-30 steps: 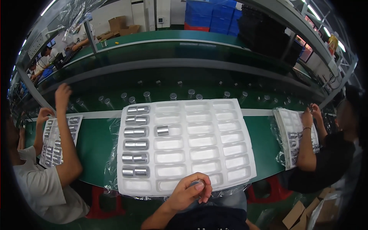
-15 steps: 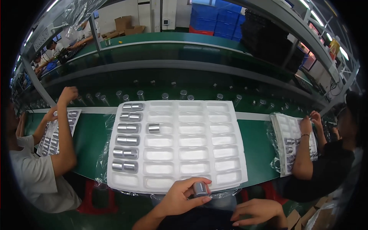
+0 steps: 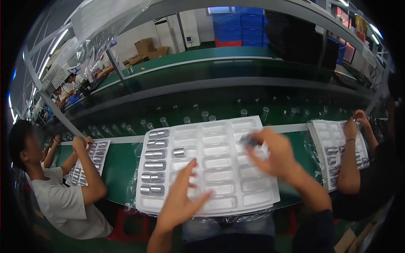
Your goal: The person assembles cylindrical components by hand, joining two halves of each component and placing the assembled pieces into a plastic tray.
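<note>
A white moulded tray (image 3: 257,213) with rows of oblong pockets lies before me. Its left column holds pairs of silver metal cylinders (image 3: 154,165), and a lone cylinder (image 3: 179,152) lies in a second-column pocket. My left hand (image 3: 179,202) hovers over the lower middle of the tray, fingers spread, nothing in it. Above the tray's upper right, my right hand (image 3: 276,154) grips a metal cylinder (image 3: 249,140) between thumb and fingers. Motion blurs both hand and cylinder, and its dark end points toward the upper left.
More cylinders (image 3: 163,121) stand in a line on the green conveyor (image 3: 202,99) beyond the tray. Co-workers sit close on both sides with similar trays (image 3: 101,158) (image 3: 320,139). Clear plastic film (image 3: 131,185) sticks out under my tray. A metal frame crosses overhead.
The cylinder that was in my left hand is gone from it, and that hand has opened and moved up-left. My right hand has risen from the lower right and now grips a cylinder.
</note>
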Tool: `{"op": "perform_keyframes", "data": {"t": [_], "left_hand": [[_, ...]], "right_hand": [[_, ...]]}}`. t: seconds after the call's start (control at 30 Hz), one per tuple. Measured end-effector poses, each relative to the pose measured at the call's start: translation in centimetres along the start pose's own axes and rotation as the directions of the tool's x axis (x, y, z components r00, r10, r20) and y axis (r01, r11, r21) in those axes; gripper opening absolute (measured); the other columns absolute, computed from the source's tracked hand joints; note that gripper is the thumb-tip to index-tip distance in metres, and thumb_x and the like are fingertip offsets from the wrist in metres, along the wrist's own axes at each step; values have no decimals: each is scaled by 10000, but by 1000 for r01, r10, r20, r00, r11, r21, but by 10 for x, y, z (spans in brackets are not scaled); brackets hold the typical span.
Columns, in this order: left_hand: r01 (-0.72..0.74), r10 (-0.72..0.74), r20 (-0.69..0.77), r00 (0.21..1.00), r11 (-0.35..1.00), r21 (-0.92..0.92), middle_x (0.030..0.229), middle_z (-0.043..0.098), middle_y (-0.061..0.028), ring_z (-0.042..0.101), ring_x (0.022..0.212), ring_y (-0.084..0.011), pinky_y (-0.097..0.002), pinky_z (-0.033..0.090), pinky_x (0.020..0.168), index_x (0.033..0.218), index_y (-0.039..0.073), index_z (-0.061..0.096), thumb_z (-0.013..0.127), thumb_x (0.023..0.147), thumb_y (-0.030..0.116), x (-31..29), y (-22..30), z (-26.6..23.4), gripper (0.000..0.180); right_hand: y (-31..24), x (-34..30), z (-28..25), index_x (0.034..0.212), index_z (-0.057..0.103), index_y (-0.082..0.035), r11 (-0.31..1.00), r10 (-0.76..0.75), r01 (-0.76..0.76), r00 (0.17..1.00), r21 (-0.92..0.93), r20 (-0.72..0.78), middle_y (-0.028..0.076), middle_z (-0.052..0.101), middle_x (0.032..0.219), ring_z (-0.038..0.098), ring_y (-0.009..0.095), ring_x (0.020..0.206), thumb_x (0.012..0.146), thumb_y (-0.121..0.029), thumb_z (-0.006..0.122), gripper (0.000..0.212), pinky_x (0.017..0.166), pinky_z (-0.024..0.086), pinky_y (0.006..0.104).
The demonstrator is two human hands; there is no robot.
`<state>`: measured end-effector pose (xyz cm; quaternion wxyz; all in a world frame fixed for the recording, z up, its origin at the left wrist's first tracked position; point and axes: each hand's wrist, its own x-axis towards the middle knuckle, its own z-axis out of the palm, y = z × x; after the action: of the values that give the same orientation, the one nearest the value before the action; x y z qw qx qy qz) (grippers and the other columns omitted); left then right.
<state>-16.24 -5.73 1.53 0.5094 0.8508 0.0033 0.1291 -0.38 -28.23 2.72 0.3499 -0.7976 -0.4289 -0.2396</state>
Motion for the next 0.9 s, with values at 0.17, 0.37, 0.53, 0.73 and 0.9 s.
{"op": "perform_keyframes", "data": {"t": [0.17,0.37,0.53,0.73,0.9], "left_hand": [[-146,226,-27,974,712,687,1256,563,-205,538,1133,-383,-429,451,968,1270,16,567,649,871,109,43,-68,-30,419],[-100,158,-16,987,696,711,1170,585,-185,539,1064,-371,-435,468,904,1176,3,605,665,841,94,60,-82,-37,353],[-70,151,-56,987,719,691,1112,593,-184,527,1049,-359,-426,455,900,1134,-7,616,698,829,92,68,-85,-37,331],[-122,240,-109,965,775,620,1075,619,-158,563,1022,-319,-383,469,878,1117,-23,624,745,816,111,59,-73,-32,351],[22,-96,-201,975,940,-339,1099,655,-105,642,1016,-207,-308,502,811,1209,-21,584,680,912,114,24,-49,-17,340]], "right_hand": [[171,8,5,938,677,8,694,618,-565,786,-446,-34,218,685,950,670,396,911,789,-265,683,311,791,532,482],[193,45,21,1068,670,-1,636,719,-424,629,-645,296,242,677,1092,661,371,1032,723,-301,725,460,901,534,430],[239,101,60,1060,665,-13,713,585,-427,800,-557,136,218,666,1101,643,366,1052,750,-120,673,328,897,527,442],[294,96,106,1102,685,-33,837,502,-236,687,-493,525,210,652,1161,622,342,1100,837,-88,643,274,958,504,430],[292,99,96,1052,656,1,768,571,-557,819,316,56,169,656,1072,658,275,953,903,-113,638,189,874,547,358]]}}
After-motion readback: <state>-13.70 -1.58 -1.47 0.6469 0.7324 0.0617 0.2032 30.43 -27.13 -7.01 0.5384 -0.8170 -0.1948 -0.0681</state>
